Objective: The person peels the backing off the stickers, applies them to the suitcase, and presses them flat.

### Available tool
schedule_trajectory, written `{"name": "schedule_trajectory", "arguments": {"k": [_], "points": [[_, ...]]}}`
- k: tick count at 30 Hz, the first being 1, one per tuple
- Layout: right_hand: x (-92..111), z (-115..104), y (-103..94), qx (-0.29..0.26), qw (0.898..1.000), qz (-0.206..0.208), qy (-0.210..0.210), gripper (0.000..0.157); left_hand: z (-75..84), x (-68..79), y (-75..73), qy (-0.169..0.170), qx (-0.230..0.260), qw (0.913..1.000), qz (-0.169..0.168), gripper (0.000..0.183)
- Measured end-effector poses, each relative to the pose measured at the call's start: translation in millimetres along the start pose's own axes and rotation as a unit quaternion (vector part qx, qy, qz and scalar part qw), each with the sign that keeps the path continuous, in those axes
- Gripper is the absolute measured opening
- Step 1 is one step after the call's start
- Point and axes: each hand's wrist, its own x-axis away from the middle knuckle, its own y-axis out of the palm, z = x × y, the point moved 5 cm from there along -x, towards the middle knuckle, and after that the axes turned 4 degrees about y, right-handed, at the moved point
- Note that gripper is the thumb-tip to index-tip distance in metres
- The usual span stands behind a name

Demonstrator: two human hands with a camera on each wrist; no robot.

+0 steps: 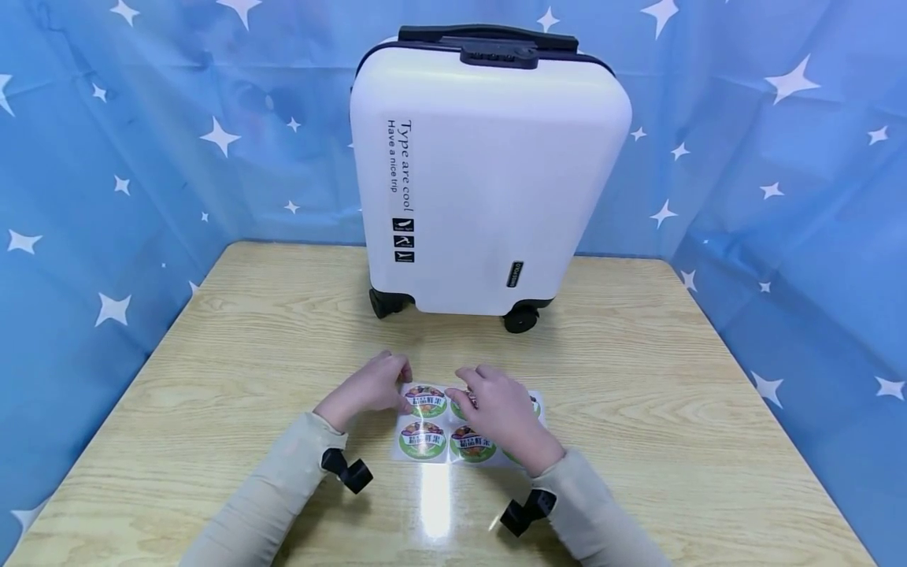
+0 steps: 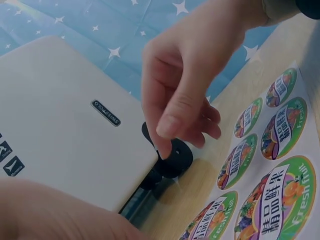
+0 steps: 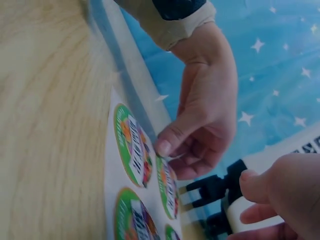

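Observation:
A white sheet of round fruit stickers (image 1: pixel 423 441) lies on the table, its labels ringed in green with coloured fruit print. My left hand (image 1: pixel 372 386) is at the sheet's upper left edge. In the right wrist view, the left thumb (image 3: pixel 165 146) rests on the sheet's edge by a sticker, with curled fingers behind it, pinching that edge. Over the sheet's right half hovers my right hand (image 1: pixel 501 409), hiding some of the stickers. Its fingers (image 2: pixel 202 127) are loosely bent in the left wrist view, with nothing visible between them and the thumb.
Beyond the hands, a white suitcase (image 1: pixel 489 173) stands on black wheels (image 1: pixel 521 318) near the back of the wooden table (image 1: pixel 638 378). Behind it hangs a blue curtain (image 1: pixel 283 134) with white stars. A black camera sits on each wrist.

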Motion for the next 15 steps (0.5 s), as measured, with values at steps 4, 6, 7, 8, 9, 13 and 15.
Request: {"name": "schedule_trajectory", "arguments": {"k": [4, 6, 7, 8, 9, 13, 15], "points": [[0.5, -3.7, 3.3, -0.009, 1.0, -0.016, 0.004, 0.036, 2.1, 0.0, -0.8, 0.0, 0.045, 0.999, -0.005, 0.041], [0.5, -5.1, 3.9, -0.009, 1.0, -0.014, 0.001, 0.036, 3.2, 0.2, -1.4, 0.001, 0.066, 0.9978, -0.009, 0.041], [0.6, -5.7, 4.3, -0.008, 1.0, -0.01, -0.002, 0.036, 3.9, 0.4, -1.7, 0.001, 0.075, 0.9971, -0.011, 0.041], [0.8, -6.2, 4.4, -0.008, 1.0, -0.006, -0.006, 0.035, 4.3, 0.7, -2.0, 0.004, 0.082, 0.9965, -0.01, 0.04], [1.0, -6.7, 4.5, -0.007, 1.0, -0.004, -0.008, 0.035, 4.8, 1.0, -2.2, 0.006, 0.09, 0.9959, -0.01, 0.04], [0.4, -7.9, 5.1, -0.009, 1.0, -0.004, -0.01, 0.034, 6.6, 0.6, -4.6, 0.021, 0.137, 0.9903, -0.003, 0.036], [-0.3, -8.1, 4.5, -0.014, 1.0, -0.003, -0.006, 0.034, 7.9, -0.8, -6.8, 0.032, 0.166, 0.9856, 0.007, 0.033]]}}
